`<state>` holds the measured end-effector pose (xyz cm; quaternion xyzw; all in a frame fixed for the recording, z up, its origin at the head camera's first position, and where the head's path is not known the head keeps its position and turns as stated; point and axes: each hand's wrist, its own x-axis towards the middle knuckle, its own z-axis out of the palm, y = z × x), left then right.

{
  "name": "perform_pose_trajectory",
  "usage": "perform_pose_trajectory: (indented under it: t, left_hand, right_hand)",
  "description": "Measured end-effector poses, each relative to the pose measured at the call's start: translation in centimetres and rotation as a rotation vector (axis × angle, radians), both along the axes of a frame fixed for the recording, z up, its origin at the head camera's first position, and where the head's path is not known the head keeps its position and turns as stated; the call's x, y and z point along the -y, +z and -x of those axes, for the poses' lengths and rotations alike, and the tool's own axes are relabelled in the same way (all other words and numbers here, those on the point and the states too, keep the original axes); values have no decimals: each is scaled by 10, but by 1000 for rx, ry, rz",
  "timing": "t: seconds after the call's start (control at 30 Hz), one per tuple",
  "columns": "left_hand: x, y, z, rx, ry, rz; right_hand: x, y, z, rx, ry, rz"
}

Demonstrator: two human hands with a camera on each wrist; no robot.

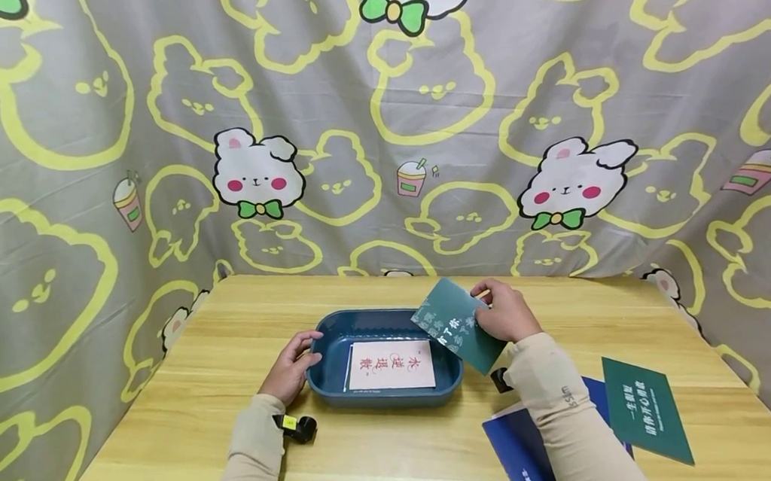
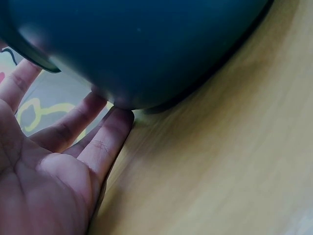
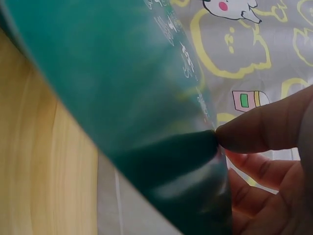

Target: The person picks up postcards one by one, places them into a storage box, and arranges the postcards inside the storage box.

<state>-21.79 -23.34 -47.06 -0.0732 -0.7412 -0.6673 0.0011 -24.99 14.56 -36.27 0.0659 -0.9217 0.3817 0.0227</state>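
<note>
A dark blue oval-cornered tub (image 1: pixel 387 401) stands on the table with a pale pink card (image 1: pixel 391 364) with red writing lying inside. My left hand (image 1: pixel 294 368) holds the tub's left end, thumb at the rim. Fingertips (image 2: pixel 122 117) of that hand touch the outer wall in the left wrist view. My right hand (image 1: pixel 510 312) pinches a green card (image 1: pixel 457 333) with white lettering by its edge, tilted over the tub's right end. Seen close in the right wrist view, the green card (image 3: pixel 112 88) bends between thumb and fingers.
Another green card (image 1: pixel 646 409) and blue cards (image 1: pixel 520 449) lie at the right, partly under my right forearm. Black wrist devices (image 1: pixel 298 427) are strapped to both wrists. A grey patterned curtain (image 1: pixel 357 227) hangs behind the wooden table (image 1: pixel 376 468).
</note>
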Motion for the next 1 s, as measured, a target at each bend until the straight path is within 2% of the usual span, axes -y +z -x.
perform_pose_trajectory:
  t: [0.2,0.53,1.0]
  left_hand:
    - [1,-3,0,0,-14,-9]
    - [0,1,-1,-6,2,1]
    - [-1,1,-1,-30,-19,-59]
  right_hand:
    - [7,-2,1,8,2,-13]
    - [16,2,5,7,21,-53]
    - [30,13,5,40,51,-88]
